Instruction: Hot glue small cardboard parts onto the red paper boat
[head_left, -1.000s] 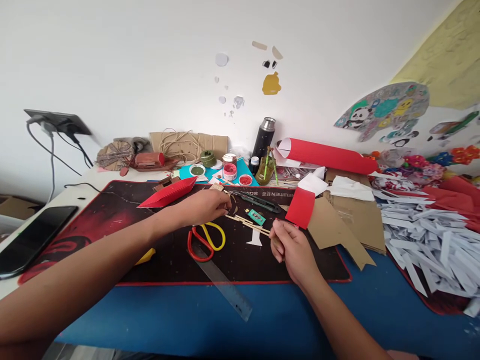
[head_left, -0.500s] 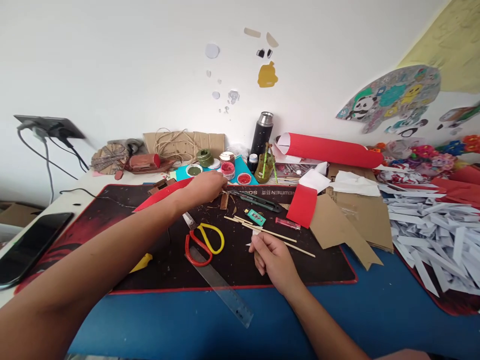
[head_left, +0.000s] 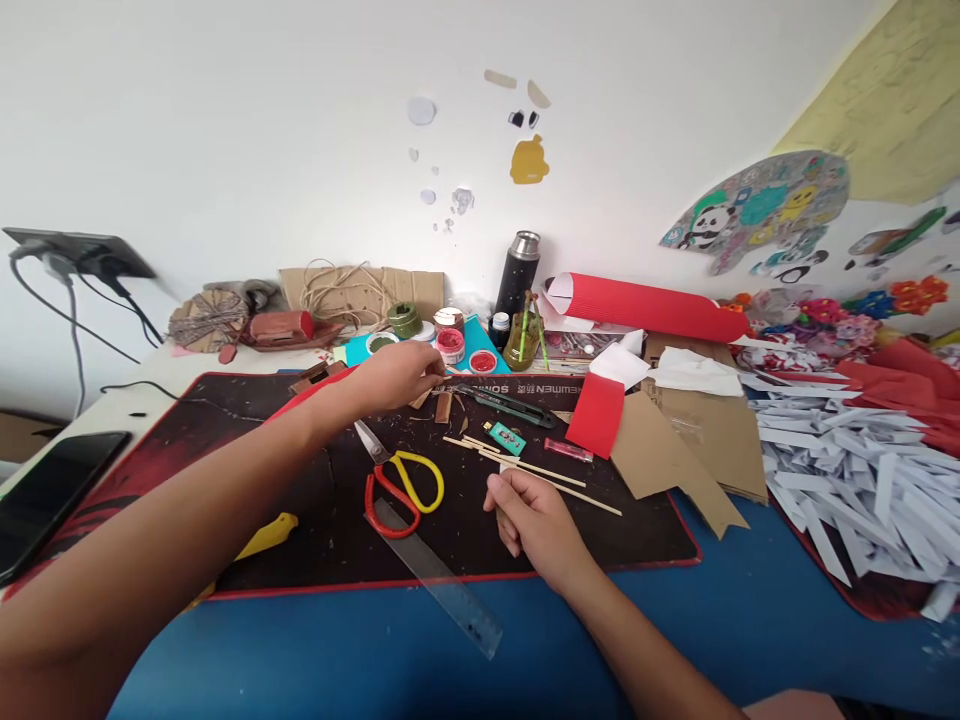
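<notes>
My left hand point(head_left: 401, 375) reaches to the back of the dark mat point(head_left: 300, 545), its fingers pinched at the near side of the paint jars; what they hold is too small to name. Closed near the wooden sticks point(head_left: 555, 468), my right hand point(head_left: 529, 515) has a small white piece showing above its fingers. A green utility knife point(head_left: 510, 405) lies right of my left hand. Scissors with red and yellow handles point(head_left: 420, 482) rest between the hands, partly over a clear ruler point(head_left: 450, 590). An open red paint jar point(head_left: 482, 362) stands behind the knife.
A black flask point(head_left: 519, 275) and a red paper roll point(head_left: 645, 305) stand and lie along the wall. Cardboard point(head_left: 652, 450) and red paper point(head_left: 596, 415) are to the right, beside piled white paper strips point(head_left: 862, 480). A phone point(head_left: 56, 495) lies far left.
The view has shifted slightly, moving the scene a little to the left. My left hand has moved slightly left, off the knife's tip. My right hand stays closed near the sticks.
</notes>
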